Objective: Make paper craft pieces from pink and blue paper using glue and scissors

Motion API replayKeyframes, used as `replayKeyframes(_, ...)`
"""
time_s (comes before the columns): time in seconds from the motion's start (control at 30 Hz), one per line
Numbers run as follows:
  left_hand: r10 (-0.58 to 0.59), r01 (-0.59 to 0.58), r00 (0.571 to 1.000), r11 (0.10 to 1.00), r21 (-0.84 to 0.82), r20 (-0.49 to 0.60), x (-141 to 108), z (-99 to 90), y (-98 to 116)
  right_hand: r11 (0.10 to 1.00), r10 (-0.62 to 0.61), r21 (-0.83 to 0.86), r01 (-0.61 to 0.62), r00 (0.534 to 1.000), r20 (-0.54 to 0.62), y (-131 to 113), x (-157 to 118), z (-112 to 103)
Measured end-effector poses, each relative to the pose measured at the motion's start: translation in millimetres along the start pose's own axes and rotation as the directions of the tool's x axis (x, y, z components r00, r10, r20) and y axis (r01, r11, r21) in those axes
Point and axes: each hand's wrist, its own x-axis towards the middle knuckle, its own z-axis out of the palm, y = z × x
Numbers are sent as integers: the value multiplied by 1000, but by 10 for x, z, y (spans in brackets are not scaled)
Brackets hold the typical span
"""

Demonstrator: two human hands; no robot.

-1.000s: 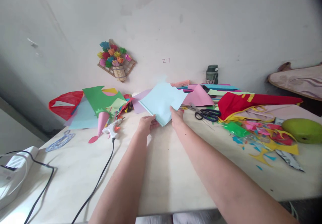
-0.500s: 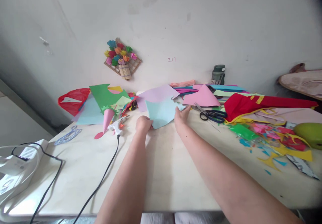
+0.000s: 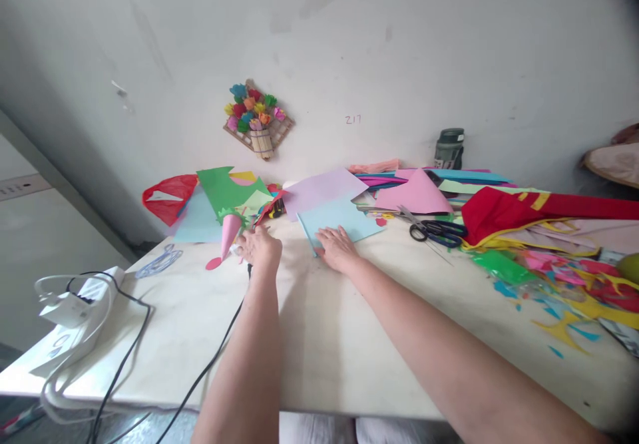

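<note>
My right hand [image 3: 335, 247] lies flat, fingers stretched out, on the lower edge of a light blue paper sheet [image 3: 344, 220]. A narrow strip along the sheet's left edge is turned up or rolled. Over the hot glue gun [image 3: 234, 251] is my left hand [image 3: 260, 249], its fingers apart. It covers most of the gun, so any contact is hard to see. Just left of it lies a pink paper cone [image 3: 230, 233] with a green fringed top, near a red paper circle [image 3: 213, 264].
Black-handled scissors [image 3: 436, 231] lie right of the sheet. Paper scraps [image 3: 564, 324] and a red-and-yellow cloth [image 3: 499, 214] cover the right side. A black cord [image 3: 219, 351] crosses the table near my left arm; a power strip [image 3: 90, 324] sits at far left. A bottle [image 3: 449, 149] stands behind.
My left hand has let go of the blue sheet and moved left to the glue gun. The sheet now lies flatter, with my right hand moved left onto it. The view has shifted slightly left.
</note>
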Motion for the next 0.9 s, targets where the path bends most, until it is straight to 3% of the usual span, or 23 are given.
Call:
replayKeyframes(0.07, -70, 69, 998, 997, -20, -5, -6, 66, -116, 1000, 2, -22, -1, 999, 51, -9, -10, 36)
replayKeyframes(0.23, -118, 119, 993, 986, -116, 19, 6, 189, -265, 999, -12, -48, 13, 1000, 21, -21, -18, 22)
replayKeyframes(0.4, -140, 117, 988, 959, -259, -71, 38, 180, -282, 999, -4, -43, 3, 1000, -28, -27, -19, 12)
replayKeyframes(0.5, -69, 0, 979, 942, -337, -194, 18, 114, -228, 1000, 3, -29, -6, 996, -86, -34, -15, -11)
replayKeyframes(0.6, 36, -177, 941, 901, -396, -337, -20, 41, -87, 1000, 6, 15, -4, 987, -162, -49, 1, -72)
replayKeyframes(0.73, 82, -282, 934, 767, -576, -347, -100, 33, 194, 976, 55, 218, -10, 978, -203, -103, 37, -170)
replayKeyframes(0.83, 146, -336, 932, 689, -642, -331, -218, 78, 385, 852, 173, 517, -80, 976, -135, -180, 66, -236)
replayKeyframes(0.9, 232, -438, 894, 641, -631, -385, -322, 108, 483, 629, 275, 761, -161, 961, -23, -240, 90, -279)
